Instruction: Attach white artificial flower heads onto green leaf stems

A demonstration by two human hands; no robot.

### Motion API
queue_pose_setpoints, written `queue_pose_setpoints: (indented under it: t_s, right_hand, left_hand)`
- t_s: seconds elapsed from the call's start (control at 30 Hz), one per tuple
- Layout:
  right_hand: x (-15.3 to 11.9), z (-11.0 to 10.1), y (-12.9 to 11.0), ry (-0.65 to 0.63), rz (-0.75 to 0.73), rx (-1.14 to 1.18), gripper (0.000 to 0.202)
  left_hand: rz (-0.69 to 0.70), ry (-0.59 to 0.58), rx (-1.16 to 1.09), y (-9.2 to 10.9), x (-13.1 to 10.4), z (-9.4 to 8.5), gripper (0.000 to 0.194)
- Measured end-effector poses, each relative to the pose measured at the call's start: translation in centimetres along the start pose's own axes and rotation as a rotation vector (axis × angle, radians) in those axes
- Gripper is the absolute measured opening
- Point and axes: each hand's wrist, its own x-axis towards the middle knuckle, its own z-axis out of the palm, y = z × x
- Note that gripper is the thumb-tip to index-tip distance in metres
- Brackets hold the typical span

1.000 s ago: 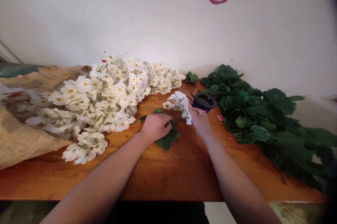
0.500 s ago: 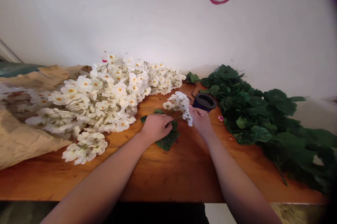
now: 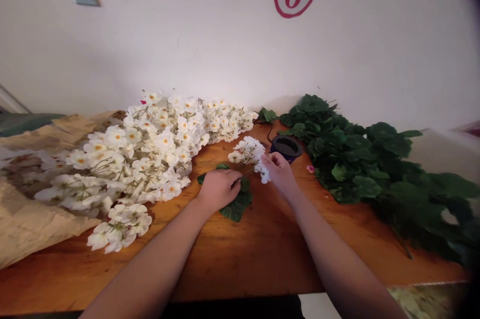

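Observation:
In the middle of the wooden table, my left hand is closed around the stem of a leaf spray, whose green leaves stick out below and behind the fingers. To its right, my right hand pinches the edge of a small white artificial flower cluster. Thin stems run from the cluster toward my left hand. Just behind my right hand stands a round dark pot with a blackish inside and a cord at its back. Where the stems meet is hidden by my left fingers.
A large heap of white flowers lies at left, partly in brown paper. One flower cluster sits near the front. Green leaves are piled at right, with a small pink flower beside them. A wall rises behind.
The camera view has tilted upward and shifted slightly right, so everything sits lower and a bit further left. Both hands keep nearly the same places and holds.

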Motion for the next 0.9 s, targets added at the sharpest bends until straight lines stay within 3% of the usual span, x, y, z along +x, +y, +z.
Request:
queue_pose_setpoints:
  t_s: [0.07, 0.13, 0.33, 0.5, 0.73, 0.9]
  right_hand:
    - [0.1, -0.1, 0.0, -0.016, -0.013, 0.059, 0.037]
    - [0.1, -0.4, -0.1, -0.119, -0.039, 0.05, 0.039]
    - [-0.4, -1.6, -0.8, -0.401, -0.107, -0.239, 0.044]
    - [-0.4, -2.0, -1.0, -0.503, -0.093, -0.301, 0.029]
    - [-0.5, -2.4, -0.7, -0.64, 0.058, -0.171, 0.034]
    - [-0.5, -2.7, -0.8, -0.667, 0.056, -0.198, 0.03]
  left_hand:
    - [0.0, -0.007, 0.007, 0.0, 0.0, -0.3, 0.017]
    - [-0.004, -0.019, 0.02, 0.0, 0.1, -0.5, 0.017]
    - [0.014, -0.072, 0.055, 0.0, 0.1, -0.7, 0.023]
    - [0.023, -0.101, 0.079, 0.0, 0.2, -0.5, 0.027]
    - [0.006, -0.11, 0.137, 0.2, 0.3, -0.4, 0.023]
    - [0.053, -0.117, 0.17, 0.5, 0.4, -0.4, 0.02]
